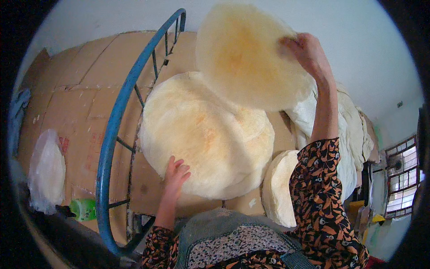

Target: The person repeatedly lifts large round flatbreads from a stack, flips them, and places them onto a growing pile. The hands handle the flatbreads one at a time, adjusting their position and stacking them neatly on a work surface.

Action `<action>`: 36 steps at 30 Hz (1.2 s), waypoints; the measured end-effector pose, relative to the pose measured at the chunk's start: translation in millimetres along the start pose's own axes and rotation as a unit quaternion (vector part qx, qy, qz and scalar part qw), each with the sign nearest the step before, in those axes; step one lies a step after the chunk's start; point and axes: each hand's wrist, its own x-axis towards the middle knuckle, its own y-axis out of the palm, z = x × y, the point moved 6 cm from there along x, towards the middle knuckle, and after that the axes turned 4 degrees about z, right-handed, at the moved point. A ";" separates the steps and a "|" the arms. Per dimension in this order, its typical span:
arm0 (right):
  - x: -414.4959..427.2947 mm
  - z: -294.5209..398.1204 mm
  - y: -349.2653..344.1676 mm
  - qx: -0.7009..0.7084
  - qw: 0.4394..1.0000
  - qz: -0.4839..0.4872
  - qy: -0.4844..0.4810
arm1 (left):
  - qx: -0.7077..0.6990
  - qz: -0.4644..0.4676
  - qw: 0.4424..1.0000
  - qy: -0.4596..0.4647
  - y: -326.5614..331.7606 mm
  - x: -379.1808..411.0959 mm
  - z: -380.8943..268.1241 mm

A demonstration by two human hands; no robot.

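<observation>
A large round flatbread hangs in the air, blurred by motion, with my right hand pinching its right edge. Below it, more wide, thin flatbreads overlap on the cardboard-covered surface. My left hand is at their lower left edge, fingers spread and holding nothing; whether it touches the bread is unclear. Beside my right sleeve stands a thick stack of folded flatbread, partly hidden by that sleeve.
A blue metal rail with bars curves along the left of the breads. Beyond it are cardboard sheets, a clear plastic bag and a green bottle. Pale cloths lie heaped at right. A barred window is farther right.
</observation>
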 end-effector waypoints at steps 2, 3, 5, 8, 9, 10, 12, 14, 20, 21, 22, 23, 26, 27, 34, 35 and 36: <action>-8.0 32.8 -9.6 -0.040 0.983 -0.113 -0.140 | 0.055 -0.054 0.995 0.061 -16.7 -1.9 -14.4; -20.5 48.3 2.4 -0.084 0.971 -0.123 -0.187 | 0.090 -0.081 0.989 0.088 -25.8 -6.0 -22.0; -46.7 61.0 51.3 -0.107 0.982 -0.080 -0.135 | 0.073 -0.181 0.972 0.134 -51.7 -22.4 -32.6; -108.8 71.7 148.9 -0.128 0.981 0.040 -0.137 | 0.060 -0.206 0.975 0.058 -73.2 -40.4 -27.0; -133.1 72.4 184.6 -0.130 0.978 0.099 -0.126 | 0.060 -0.224 0.973 -0.014 -79.5 -45.8 -19.4; -156.8 74.3 208.8 -0.081 0.976 0.132 -0.153 | 0.046 -0.183 0.982 -0.001 -77.0 -45.4 -20.8; -198.4 80.4 246.4 -0.045 0.970 0.160 -0.178 | 0.014 -0.125 0.992 -0.002 -71.5 -44.6 -19.9; -225.9 87.5 265.4 -0.034 0.966 0.185 -0.175 | 0.019 -0.194 0.981 0.022 -75.8 -46.3 -22.1; -260.7 133.2 253.1 -0.056 0.952 0.190 -0.235 | -0.008 -0.105 0.994 -0.028 -42.7 -45.8 -5.9; -264.7 137.5 249.3 -0.048 0.957 0.182 -0.220 | -0.031 -0.060 0.995 -0.080 -32.7 -46.0 1.8; -271.8 141.1 252.1 -0.046 0.955 0.206 -0.207 | -0.041 -0.055 0.996 -0.065 -27.7 -46.0 0.7; -279.3 145.3 255.7 -0.039 0.953 0.222 -0.203 | -0.050 -0.058 0.995 -0.063 -23.8 -45.8 0.7; -291.7 151.1 256.0 0.064 0.969 0.170 -0.170 | -0.110 -0.042 0.993 -0.032 -12.9 -42.8 -6.6; -289.6 151.4 250.9 0.099 0.975 0.112 -0.166 | -0.137 -0.027 0.990 -0.011 -9.7 -40.7 -11.1; -154.5 96.9 166.6 0.195 0.960 0.201 -0.008 | -0.042 -0.004 0.999 -0.013 -13.6 -13.9 -6.9; -131.9 77.6 142.1 0.244 0.937 0.244 0.059 | -0.031 0.000 0.999 -0.008 -16.1 -11.3 -4.0; -102.7 67.4 107.6 0.166 0.970 0.174 0.040 | -0.015 0.008 1.000 0.005 -17.4 -9.1 -2.4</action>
